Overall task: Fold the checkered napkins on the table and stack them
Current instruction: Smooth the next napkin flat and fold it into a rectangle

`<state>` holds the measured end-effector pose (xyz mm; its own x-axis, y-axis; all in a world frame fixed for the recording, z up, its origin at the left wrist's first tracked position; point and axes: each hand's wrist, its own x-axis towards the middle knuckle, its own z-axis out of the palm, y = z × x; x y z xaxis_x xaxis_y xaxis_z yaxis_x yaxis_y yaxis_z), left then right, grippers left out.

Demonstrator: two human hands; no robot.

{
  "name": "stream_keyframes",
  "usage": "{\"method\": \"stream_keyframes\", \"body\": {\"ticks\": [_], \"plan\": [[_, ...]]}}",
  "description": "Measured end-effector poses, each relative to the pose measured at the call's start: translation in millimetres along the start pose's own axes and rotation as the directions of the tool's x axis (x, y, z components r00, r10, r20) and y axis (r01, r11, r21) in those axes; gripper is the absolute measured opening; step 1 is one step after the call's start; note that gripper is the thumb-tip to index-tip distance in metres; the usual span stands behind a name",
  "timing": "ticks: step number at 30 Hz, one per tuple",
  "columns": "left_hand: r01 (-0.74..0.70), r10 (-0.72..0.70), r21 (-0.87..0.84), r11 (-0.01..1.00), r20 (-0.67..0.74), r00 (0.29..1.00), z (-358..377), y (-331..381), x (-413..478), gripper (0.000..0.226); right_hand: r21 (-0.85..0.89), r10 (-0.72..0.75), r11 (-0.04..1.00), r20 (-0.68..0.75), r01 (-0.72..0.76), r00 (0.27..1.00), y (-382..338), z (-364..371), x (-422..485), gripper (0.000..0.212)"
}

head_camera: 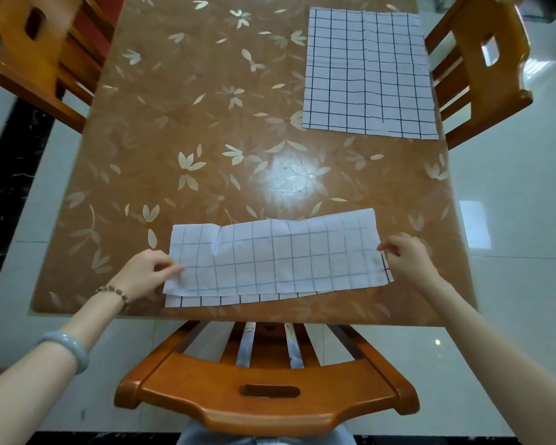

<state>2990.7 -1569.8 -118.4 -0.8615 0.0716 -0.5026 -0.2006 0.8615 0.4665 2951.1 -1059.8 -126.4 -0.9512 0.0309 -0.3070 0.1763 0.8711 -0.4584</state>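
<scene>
A wooden chair [42, 56] is standing at the far left corner of the bench [174, 123], its back turned towards the brown flowered top; nearer, the left hand [145, 271] is lying on the bench by the near edge, wearing a bead bracelet [114, 293] at the wrist and a pale bangle [66, 348] further up the forearm; its fingers [174, 268] are curling round and pinching the left short edge of the folded napkin [273, 258]. That napkin is lying as a long strip along the near edge, doubled over so that the upper layer is stopping just short of the lower one, whose darker grid lines are showing as a narrow band along the near side; a crease is rising near its left end. The right hand [408, 258] is meeting the strip's right short edge, its fingers [389, 245] bending in and nipping the cloth there. A second chair [264, 393] is sitting tucked under the near edge, between the two forearms. Well apart, at the far right corner, the flat napkin [369, 72] is lying spread open; a third chair [482, 59] is standing just beside that corner.
</scene>
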Motion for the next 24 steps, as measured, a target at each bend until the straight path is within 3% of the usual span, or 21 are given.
{"method": "stream_keyframes", "body": {"ticks": [4,7,12,18,24], "plan": [[0.012,-0.018,-0.028,1.000,-0.229,0.973,-19,12,31,0.012,0.132,0.053,0.990,-0.101,-0.039,0.993,-21,-14,28,0.025],[0.003,0.006,0.031,1.000,-0.283,0.959,-27,15,58,0.012,0.130,0.078,0.989,-0.099,-0.065,0.992,-27,-15,55,0.020],[-0.009,0.027,0.114,0.993,-0.153,0.988,-30,11,85,0.019,0.114,0.106,0.988,-0.027,-0.103,0.994,-28,-6,88,0.018],[0.015,-0.007,0.087,0.996,-0.091,0.996,-26,17,92,0.018,-0.093,0.071,0.994,0.111,-0.061,0.991,-25,-2,101,0.015],[0.093,-0.091,0.105,0.990,-0.022,0.996,-28,18,94,0.011,-0.056,0.121,0.992,0.134,-0.114,0.984,-22,-1,106,0.010]]}}
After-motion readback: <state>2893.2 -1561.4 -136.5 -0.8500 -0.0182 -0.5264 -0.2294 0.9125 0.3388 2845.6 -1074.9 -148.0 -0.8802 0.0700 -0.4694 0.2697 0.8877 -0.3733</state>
